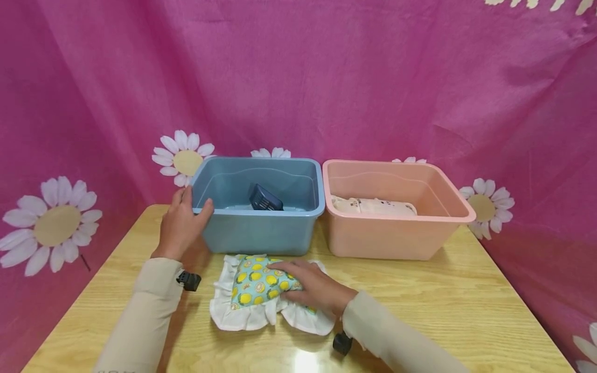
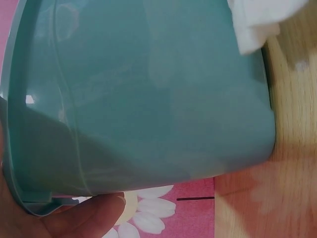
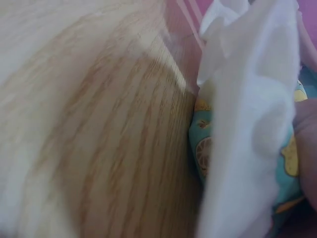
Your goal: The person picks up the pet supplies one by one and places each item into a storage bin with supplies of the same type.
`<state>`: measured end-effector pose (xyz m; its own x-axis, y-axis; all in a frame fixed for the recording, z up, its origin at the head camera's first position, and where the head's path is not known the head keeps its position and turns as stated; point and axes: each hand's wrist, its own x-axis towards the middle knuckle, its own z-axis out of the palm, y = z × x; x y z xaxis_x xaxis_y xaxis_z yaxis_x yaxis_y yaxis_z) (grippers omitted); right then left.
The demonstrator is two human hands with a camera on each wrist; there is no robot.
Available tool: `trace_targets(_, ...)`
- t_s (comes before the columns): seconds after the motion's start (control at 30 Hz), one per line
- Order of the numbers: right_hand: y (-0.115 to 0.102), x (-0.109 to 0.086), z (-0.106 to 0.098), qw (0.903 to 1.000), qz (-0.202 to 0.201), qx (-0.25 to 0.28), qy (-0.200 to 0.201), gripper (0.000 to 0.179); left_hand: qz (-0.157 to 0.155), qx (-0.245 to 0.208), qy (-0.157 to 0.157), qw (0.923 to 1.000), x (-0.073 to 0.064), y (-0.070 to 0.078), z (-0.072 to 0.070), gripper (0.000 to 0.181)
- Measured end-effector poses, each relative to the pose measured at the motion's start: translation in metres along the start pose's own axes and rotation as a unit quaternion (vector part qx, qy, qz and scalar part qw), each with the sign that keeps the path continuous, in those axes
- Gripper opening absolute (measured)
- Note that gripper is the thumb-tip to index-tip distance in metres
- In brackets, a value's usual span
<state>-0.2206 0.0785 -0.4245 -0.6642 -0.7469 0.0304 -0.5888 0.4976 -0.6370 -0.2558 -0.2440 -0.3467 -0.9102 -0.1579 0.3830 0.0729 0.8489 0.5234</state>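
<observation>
My left hand grips the front left corner of a blue plastic bin, thumb and fingers at its rim. In the left wrist view, fingers curl around the rim beside the bin's wall. On the table in front of this bin, a lemon-print cloth piece with a white ruffled edge is bunched in the middle under my right hand. The fingers and thumb of that hand pinch it. Its white ruffle fills much of the right wrist view and hides part of the hand.
Inside the blue bin lies a dark slotted utensil head. A pink bin stands close at its right, holding a pale printed cloth bundle. Both stand on a wooden table, before a magenta curtain with daisies.
</observation>
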Motion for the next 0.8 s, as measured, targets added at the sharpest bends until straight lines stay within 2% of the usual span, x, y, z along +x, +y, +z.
trace_targets(0.43,-0.009,-0.011,-0.006,0.9992,-0.015,-0.034,0.017,0.064,-0.004,0.0,-0.003,1.0,0.001,0.0,0.0,0.077)
trace_targets(0.67,-0.011,-0.015,-0.015,0.9938,-0.055,-0.076,0.059,0.065,-0.005,-0.001,0.002,1.0,0.002,0.0,0.001,0.077)
trace_targets(0.8,-0.012,-0.017,-0.023,0.9924,-0.057,-0.084,0.07,0.068,-0.008,0.0,0.002,1.0,0.002,0.0,0.0,0.077)
